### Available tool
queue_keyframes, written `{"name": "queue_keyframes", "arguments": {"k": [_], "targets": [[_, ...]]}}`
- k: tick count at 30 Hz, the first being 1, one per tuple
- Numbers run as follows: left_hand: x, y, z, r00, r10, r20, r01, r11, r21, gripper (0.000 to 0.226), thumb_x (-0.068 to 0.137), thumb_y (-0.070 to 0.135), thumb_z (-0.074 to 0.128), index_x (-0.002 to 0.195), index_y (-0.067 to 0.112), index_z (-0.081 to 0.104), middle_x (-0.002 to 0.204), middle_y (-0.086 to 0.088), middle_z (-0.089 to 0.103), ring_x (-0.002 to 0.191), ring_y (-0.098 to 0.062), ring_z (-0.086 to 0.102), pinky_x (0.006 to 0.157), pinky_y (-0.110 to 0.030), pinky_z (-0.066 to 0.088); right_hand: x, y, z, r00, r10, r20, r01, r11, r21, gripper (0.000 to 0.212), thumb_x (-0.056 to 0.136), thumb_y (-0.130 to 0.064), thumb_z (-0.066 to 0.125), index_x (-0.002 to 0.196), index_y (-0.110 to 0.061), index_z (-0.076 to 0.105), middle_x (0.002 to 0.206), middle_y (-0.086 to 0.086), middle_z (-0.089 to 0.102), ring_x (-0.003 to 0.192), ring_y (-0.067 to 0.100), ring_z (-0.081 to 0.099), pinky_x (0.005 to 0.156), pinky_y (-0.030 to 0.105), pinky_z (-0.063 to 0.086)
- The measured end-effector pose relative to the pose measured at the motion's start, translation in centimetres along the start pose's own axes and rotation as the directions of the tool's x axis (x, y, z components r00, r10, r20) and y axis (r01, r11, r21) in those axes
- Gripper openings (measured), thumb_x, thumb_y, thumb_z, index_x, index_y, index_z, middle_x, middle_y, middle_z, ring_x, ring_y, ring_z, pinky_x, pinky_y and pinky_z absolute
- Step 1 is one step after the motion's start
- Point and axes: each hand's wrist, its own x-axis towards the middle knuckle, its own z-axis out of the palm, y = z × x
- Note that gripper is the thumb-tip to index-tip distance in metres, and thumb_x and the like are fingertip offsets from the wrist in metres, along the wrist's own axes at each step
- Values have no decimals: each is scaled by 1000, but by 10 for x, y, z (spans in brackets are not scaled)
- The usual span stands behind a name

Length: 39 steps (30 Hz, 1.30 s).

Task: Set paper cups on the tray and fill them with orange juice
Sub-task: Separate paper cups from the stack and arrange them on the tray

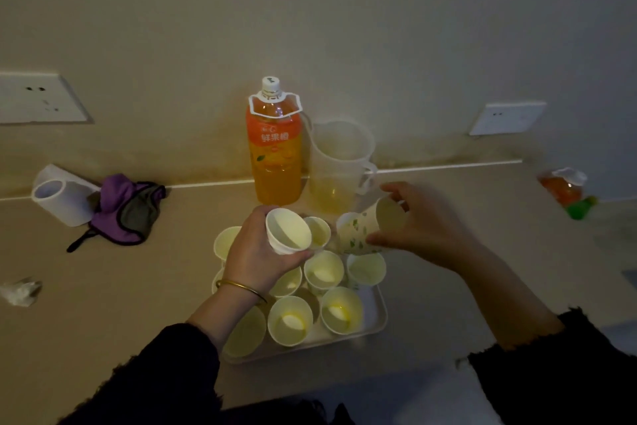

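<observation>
L hand [262, 252] is curled round a plain white paper cup [287, 230], held over the tray's far-left part with its mouth tipped toward the cam. R hand [424, 225] pinches a leaf-print cup [358, 233] btwn thumb & fingers. That cup lies on its side above the tray's far-right corner. Can't tell if it's one cup or a nested few.

Tray [379, 318] is white, smooth plastic, a rounded rectangle, and sits near-centre on the beige counter [465, 287]. It's packed w/ upright paper cups [324, 269], round & tapered. A pale yellow film or pool shows in the bottoms of the two nearest. Light is dim, so fill levels are hard to read. L wrist & dark fuzzy sleeve [179, 362] hide some of the left cups, so the exact count is unclear. A thin gold bangle [241, 288] sits on that wrist.

Just far of the tray stand the orange juice bottle [275, 156], clear plastic w/ an orange label & white cap, and beside it on the right a translucent handled pitcher [339, 162] w/ a bit of yellow liquid at the bottom.

Left: a white cylinder on its side [62, 197], purple-grey cloth [127, 211], a crumpled tissue [20, 292]. Far right: a small orange-green bottle [565, 190], blurry.
</observation>
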Motion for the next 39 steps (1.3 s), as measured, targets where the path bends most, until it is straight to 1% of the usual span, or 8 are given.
{"name": "queue_keyframes", "arguments": {"k": [3, 6, 10, 16, 22, 27, 31, 39], "targets": [[-4, 5, 9, 999, 29, 32, -29, 1000, -4, 75, 53, 30, 89, 109, 30, 39, 105, 7, 51, 94, -11, 49, 76, -25, 38, -16, 15, 0, 996, 62, 71, -55, 994, -96, 96, 56, -50, 84, 138, -29, 38, 131, -4, 49, 113, 16, 50, 95, 36, 44], [-7, 8, 15, 998, 51, 47, -52, 999, 7, 75, 53, 31, 90, 109, 30, 38, 104, 9, 50, 94, -10, 48, 76, -24, 37, -29, 30, 5, 983, 104, 153, -69, 973, -219, 98, 60, -53, 81, 142, -30, 32, 135, -4, 46, 118, 17, 49, 95, 32, 41], [-8, 10, 17, 998, 57, 34, -58, 998, 20, 76, 54, 31, 89, 109, 31, 37, 105, 10, 48, 95, -8, 47, 76, -23, 37, -45, 45, 20, 971, 142, 191, -77, 948, -309, 100, 60, -53, 80, 143, -28, 30, 135, -3, 46, 119, 18, 49, 95, 32, 43], [-10, 2, 18, 999, 33, 1, -33, 999, 22, 81, 52, 32, 90, 119, 21, 45, 107, 9, 50, 99, -12, 49, 80, -25, 39, -59, 65, 66, 951, 174, 257, -92, 949, -303, 100, 65, -50, 78, 144, -24, 24, 138, -1, 41, 123, 20, 43, 98, 35, 42], [-13, -2, 17, 1000, 26, -3, -26, 999, 32, 78, 52, 32, 90, 112, 28, 41, 106, 8, 51, 98, -14, 51, 79, -28, 41, -62, 75, 103, 962, 137, 235, -58, 948, -312, 101, 72, -48, 74, 149, -21, 14, 145, 0, 33, 129, 20, 37, 101, 33, 40], [-14, -4, 14, 1000, 14, -8, -14, 999, 34, 76, 52, 31, 90, 111, 28, 41, 106, 6, 53, 98, -16, 52, 81, -31, 44, -57, 76, 113, 966, 118, 231, -41, 950, -310, 103, 73, -46, 73, 150, -20, 10, 145, 1, 27, 127, 21, 40, 98, 34, 44], [-14, -6, 13, 1000, 1, -12, 0, 999, 47, 78, 53, 30, 90, 117, 21, 45, 107, 7, 51, 98, -14, 51, 80, -28, 41, -53, 75, 116, 968, 94, 231, -15, 947, -321, 103, 74, -46, 73, 151, -22, 8, 148, 0, 22, 128, 21, 41, 96, 33, 44], [-17, -5, 13, 1000, -25, -7, 25, 998, 55, 79, 53, 30, 90, 118, 19, 46, 107, 8, 52, 97, -12, 49, 79, -26, 38, -48, 75, 117, 958, 67, 279, 36, 936, -350, 109, 73, -45, 76, 151, -22, 5, 151, 2, 24, 129, 23, 40, 100, 35, 41]]}}
